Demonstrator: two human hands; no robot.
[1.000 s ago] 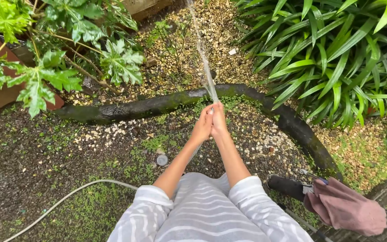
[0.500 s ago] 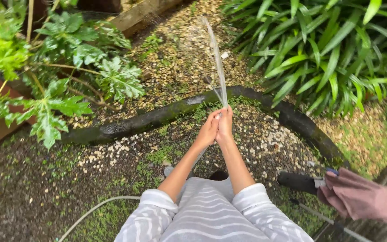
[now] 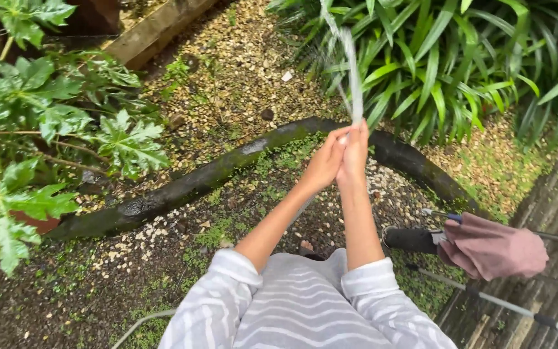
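Note:
My left hand (image 3: 323,163) and my right hand (image 3: 356,152) are pressed together at arm's length, closed around the end of a hose that they almost fully hide. A thin water jet (image 3: 351,71) shoots up and away from between the fingers toward the long-leaved plants (image 3: 453,58). A pale hose (image 3: 142,323) curves over the ground at the lower left. My striped grey-and-white sleeves (image 3: 292,310) fill the bottom of the view.
A dark, wet curved border (image 3: 227,168) separates mossy gravel from a pebble bed. A broad-leaved shrub (image 3: 66,116) stands at the left, and a wooden beam (image 3: 156,29) lies at the top. A folded pink umbrella (image 3: 495,245) lies on the wooden deck (image 3: 550,194) at the right.
The view has swung right and up. The joined hands have stayed together, and the water jet now points more toward the long-leaved plants.

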